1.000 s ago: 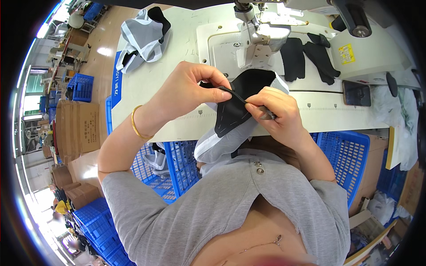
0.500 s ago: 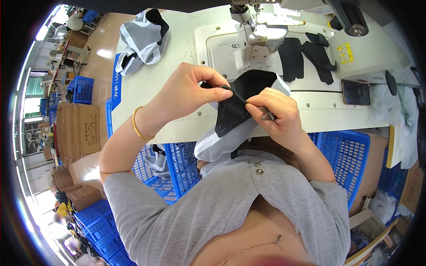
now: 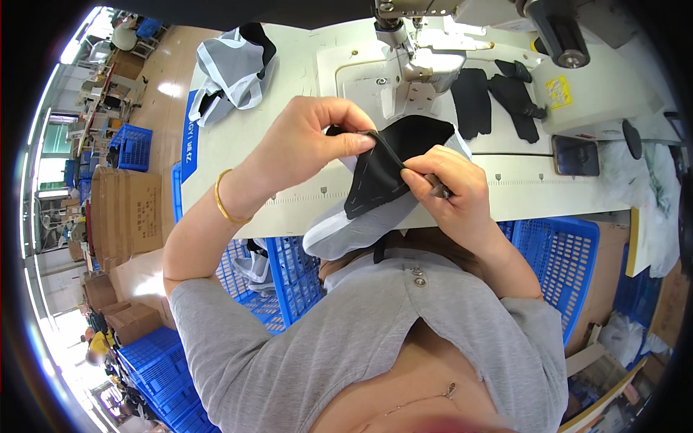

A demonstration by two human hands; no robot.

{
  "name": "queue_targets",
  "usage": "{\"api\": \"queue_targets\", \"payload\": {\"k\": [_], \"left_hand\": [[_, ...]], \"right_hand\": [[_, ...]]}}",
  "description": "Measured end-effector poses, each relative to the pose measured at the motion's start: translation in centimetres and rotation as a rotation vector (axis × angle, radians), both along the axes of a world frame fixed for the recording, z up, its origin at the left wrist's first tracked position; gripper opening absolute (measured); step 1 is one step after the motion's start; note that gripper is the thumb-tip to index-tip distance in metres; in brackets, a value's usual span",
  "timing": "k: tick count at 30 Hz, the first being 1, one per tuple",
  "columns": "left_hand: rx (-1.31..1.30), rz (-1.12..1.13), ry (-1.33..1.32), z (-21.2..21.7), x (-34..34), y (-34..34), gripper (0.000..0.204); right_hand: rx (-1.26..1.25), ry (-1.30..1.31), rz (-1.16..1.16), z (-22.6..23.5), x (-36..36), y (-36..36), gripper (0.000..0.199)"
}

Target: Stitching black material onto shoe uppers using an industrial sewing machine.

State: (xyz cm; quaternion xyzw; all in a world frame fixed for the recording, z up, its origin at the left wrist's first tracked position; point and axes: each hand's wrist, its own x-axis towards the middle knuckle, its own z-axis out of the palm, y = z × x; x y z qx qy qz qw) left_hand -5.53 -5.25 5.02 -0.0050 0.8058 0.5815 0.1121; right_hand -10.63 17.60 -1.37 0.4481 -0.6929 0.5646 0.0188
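Between my hands a black and grey fabric piece point(image 3: 375, 180) is held up over the front edge of the sewing table; its pale grey end droops toward my lap. Thumb and forefinger of my left hand point(image 3: 317, 133) pinch the black edge. My right hand point(image 3: 451, 180) pinches the same edge a little to the right and lower. A small dark metal tool, perhaps thread snips point(image 3: 437, 186), also sits in the right hand, mostly covered by the fingers. Just beyond stands the sewing machine point(image 3: 422, 68).
Black cut pieces point(image 3: 473, 105) lie right of the machine, near a phone point(image 3: 576, 156). A grey and white fabric bundle point(image 3: 232, 68) rests at the table's far left. Blue baskets stand below the front edge, a left one point(image 3: 294, 278) and a right one point(image 3: 567, 263).
The black edge between my hands now looks wider and more opened out. The drooping grey end has shifted slightly left and down. Both hands keep their pinch.
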Motion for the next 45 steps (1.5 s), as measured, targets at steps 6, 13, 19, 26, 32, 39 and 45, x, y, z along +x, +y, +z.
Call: {"api": "queue_targets", "payload": {"k": [6, 13, 19, 26, 32, 39, 45], "left_hand": [[0.026, 0.075, 0.104, 0.9, -3.6, -0.4, 0.012], [0.195, 0.137, 0.180, 0.6, -6.9, -0.7, 0.015], [0.319, 0.214, 0.125, 1.2, -8.2, -0.1, 0.007], [0.230, 0.313, 0.002, 2.4, -8.0, 0.9, 0.021], [0.182, 0.280, 0.138, 1.5, -8.1, 0.6, 0.017], [-0.131, 0.297, 0.034, 1.9, -7.9, -0.2, 0.023], [-0.985, 0.088, 0.547, 5.1, -0.7, 1.8, 0.039]], "right_hand": [[-0.029, -0.294, -0.162, 1.7, -0.2, -0.8, 0.009], [-0.141, -0.478, -0.212, 3.0, -1.9, -1.7, 0.015], [-0.193, -0.451, -0.222, 3.2, -3.1, -1.8, 0.016], [-0.231, -0.469, -0.203, 2.5, -3.3, -1.8, 0.017], [-0.241, -0.466, -0.195, 2.3, -3.3, -1.8, 0.016], [-0.195, -0.531, -0.203, 2.6, -2.8, -2.1, 0.012], [-0.209, -0.542, -0.186, 2.6, -2.9, -1.9, 0.016]]}}
